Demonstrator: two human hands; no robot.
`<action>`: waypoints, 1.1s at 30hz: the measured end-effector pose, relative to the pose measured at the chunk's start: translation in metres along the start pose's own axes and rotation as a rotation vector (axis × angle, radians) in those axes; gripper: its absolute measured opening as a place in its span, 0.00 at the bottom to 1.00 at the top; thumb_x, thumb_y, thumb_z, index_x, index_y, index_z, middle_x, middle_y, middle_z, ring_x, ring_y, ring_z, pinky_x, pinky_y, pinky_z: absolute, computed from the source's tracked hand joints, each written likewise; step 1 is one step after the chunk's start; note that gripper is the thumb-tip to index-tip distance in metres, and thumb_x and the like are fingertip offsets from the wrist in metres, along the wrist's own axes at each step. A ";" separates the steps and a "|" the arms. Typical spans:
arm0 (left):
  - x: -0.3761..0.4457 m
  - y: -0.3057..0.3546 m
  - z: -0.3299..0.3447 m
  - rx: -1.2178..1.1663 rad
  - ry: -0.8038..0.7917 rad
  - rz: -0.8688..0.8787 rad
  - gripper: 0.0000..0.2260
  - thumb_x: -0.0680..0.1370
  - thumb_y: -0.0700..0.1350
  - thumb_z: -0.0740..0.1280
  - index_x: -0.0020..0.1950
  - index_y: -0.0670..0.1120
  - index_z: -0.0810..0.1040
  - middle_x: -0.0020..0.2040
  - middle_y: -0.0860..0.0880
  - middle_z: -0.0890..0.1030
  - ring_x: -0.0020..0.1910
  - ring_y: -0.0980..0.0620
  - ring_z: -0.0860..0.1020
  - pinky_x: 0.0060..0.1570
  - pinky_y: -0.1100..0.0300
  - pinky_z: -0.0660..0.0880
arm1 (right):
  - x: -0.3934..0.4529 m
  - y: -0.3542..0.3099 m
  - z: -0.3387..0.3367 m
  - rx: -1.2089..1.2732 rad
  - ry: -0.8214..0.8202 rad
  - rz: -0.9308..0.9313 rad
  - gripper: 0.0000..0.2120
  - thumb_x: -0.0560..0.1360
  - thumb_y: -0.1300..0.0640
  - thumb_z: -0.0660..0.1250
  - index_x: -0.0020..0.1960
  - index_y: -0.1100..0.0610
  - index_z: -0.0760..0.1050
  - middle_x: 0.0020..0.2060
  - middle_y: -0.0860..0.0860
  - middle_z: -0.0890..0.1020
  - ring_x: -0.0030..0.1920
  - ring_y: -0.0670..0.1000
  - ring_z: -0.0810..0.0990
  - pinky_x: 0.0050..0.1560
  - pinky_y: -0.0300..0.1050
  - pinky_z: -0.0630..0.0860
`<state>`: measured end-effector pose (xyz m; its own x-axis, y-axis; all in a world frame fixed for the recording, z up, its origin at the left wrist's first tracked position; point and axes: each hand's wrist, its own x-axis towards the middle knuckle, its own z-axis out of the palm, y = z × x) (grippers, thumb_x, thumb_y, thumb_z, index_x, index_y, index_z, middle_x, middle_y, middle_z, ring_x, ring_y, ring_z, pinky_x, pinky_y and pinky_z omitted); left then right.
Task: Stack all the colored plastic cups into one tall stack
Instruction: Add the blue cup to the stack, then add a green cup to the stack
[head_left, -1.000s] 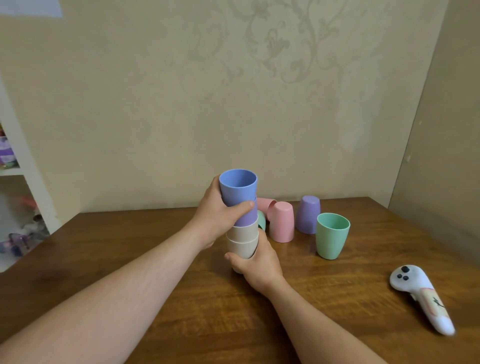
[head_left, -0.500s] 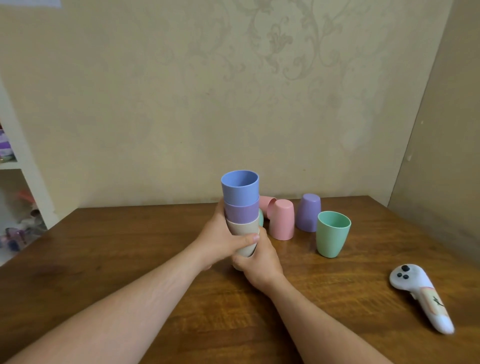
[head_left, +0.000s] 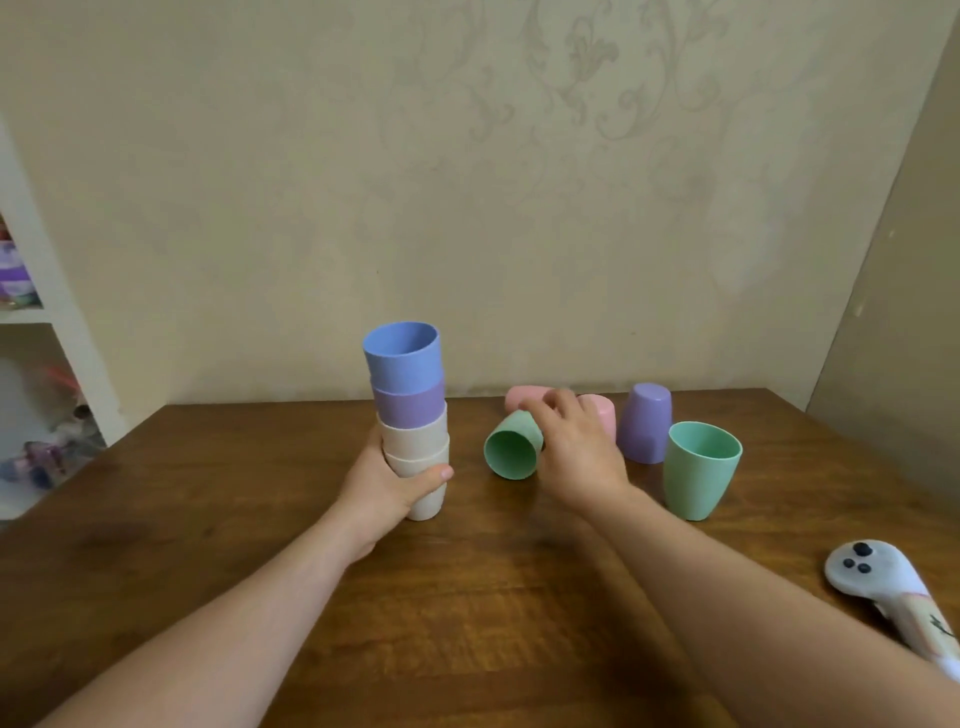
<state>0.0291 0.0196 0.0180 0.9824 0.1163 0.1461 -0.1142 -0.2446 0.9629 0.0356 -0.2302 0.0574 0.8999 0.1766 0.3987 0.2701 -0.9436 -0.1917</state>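
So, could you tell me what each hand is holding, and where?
Left hand grips the cup stack around its lowest beige cups. Right hand reaches over the tipped green cup; hold unclear.

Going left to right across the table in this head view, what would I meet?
Left hand gripping the stack → tipped green cup → right hand → upside-down purple cup → upright green cup → white controller.
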 end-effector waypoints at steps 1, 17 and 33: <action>0.000 -0.004 0.001 -0.023 0.001 -0.003 0.36 0.72 0.46 0.85 0.75 0.54 0.72 0.62 0.54 0.85 0.61 0.52 0.83 0.57 0.52 0.80 | 0.011 -0.001 -0.003 -0.163 -0.032 -0.053 0.34 0.78 0.64 0.70 0.80 0.48 0.65 0.73 0.52 0.71 0.70 0.60 0.70 0.63 0.53 0.74; -0.003 -0.009 0.007 -0.120 0.015 -0.005 0.35 0.73 0.45 0.84 0.74 0.57 0.71 0.63 0.55 0.84 0.61 0.53 0.83 0.54 0.57 0.80 | 0.019 -0.026 0.016 0.038 -0.309 -0.145 0.44 0.73 0.52 0.78 0.83 0.45 0.60 0.78 0.49 0.68 0.76 0.55 0.71 0.68 0.53 0.78; -0.021 0.034 0.012 -0.087 0.081 0.101 0.45 0.67 0.44 0.88 0.75 0.59 0.66 0.63 0.62 0.81 0.60 0.61 0.82 0.51 0.59 0.79 | -0.041 -0.001 0.024 0.831 -0.040 0.367 0.35 0.71 0.49 0.83 0.70 0.44 0.65 0.59 0.44 0.81 0.58 0.47 0.81 0.58 0.46 0.78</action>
<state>0.0059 -0.0023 0.0450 0.9506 0.1735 0.2573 -0.2273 -0.1752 0.9579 0.0065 -0.2294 0.0195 0.9851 -0.0709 0.1569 0.1104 -0.4388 -0.8918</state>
